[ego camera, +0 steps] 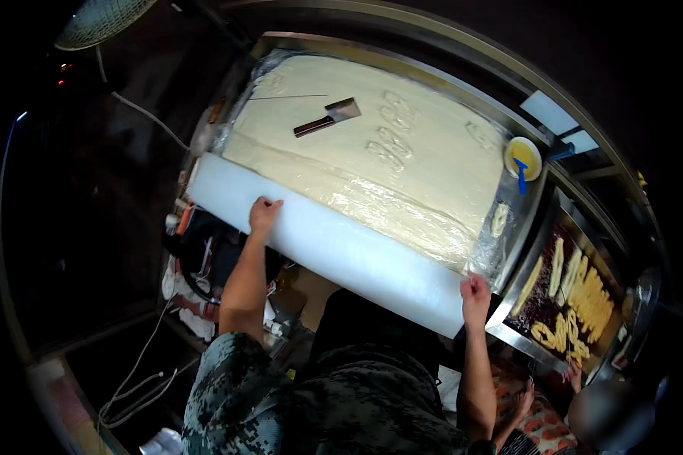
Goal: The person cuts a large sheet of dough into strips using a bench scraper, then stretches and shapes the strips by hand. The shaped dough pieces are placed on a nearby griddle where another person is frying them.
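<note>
A broad slab of pale dough (313,74) lies in a metal-edged bay before me, its near part under shiny clear plastic film (370,196). Along its near side runs a long white board (341,256). My left hand (266,214) is over the board's left part, fingertips pinched together; whether film is between them cannot be made out. At the board's right end, my right hand (475,293) pinches the near right corner of the film. A cleaver (327,118) with a dark handle rests on the dough, near a thin rod (289,97) and several looped marks in the surface.
To the right, a bowl of yellow liquid (522,152) holds a blue-handled tool (521,173). A twisted dough piece (498,220) lies below it. Fried dough sticks (589,298) fill part of a metal fryer (518,338). A co-worker's hands (525,401) are beside it. A cable (148,116) hangs left.
</note>
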A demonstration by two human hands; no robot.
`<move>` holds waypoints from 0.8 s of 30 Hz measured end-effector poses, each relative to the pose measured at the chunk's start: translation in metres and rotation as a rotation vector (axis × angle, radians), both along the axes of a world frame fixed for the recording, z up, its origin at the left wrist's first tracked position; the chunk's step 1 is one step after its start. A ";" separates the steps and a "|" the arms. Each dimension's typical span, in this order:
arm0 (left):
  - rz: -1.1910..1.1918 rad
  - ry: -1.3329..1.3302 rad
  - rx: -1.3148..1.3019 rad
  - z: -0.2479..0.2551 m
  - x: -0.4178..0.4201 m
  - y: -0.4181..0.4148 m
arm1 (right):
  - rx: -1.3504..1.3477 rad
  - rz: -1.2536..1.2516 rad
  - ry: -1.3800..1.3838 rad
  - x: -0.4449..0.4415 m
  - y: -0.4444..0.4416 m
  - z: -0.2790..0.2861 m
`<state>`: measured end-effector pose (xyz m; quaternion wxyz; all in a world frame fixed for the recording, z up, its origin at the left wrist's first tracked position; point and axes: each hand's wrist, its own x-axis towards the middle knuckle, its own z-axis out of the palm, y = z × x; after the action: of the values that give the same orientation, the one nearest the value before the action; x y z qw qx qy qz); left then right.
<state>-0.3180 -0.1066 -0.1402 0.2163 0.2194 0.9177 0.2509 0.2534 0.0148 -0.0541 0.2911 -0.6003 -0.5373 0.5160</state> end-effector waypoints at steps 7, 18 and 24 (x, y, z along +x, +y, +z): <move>-0.037 -0.150 -0.046 -0.037 -0.036 -0.010 | -0.227 -0.600 0.428 -0.066 0.146 0.019; -0.051 -0.143 -0.083 -0.013 -0.028 0.008 | 0.702 -0.820 0.160 -0.062 0.352 -0.026; -0.029 -0.167 -0.142 -0.012 -0.034 -0.006 | 0.056 -0.869 0.146 -0.076 0.352 -0.005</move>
<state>-0.3523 -0.1123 -0.1524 0.3107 0.1952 0.9086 0.1995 0.1773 0.3669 -0.0589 0.5341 -0.7244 -0.2268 0.3721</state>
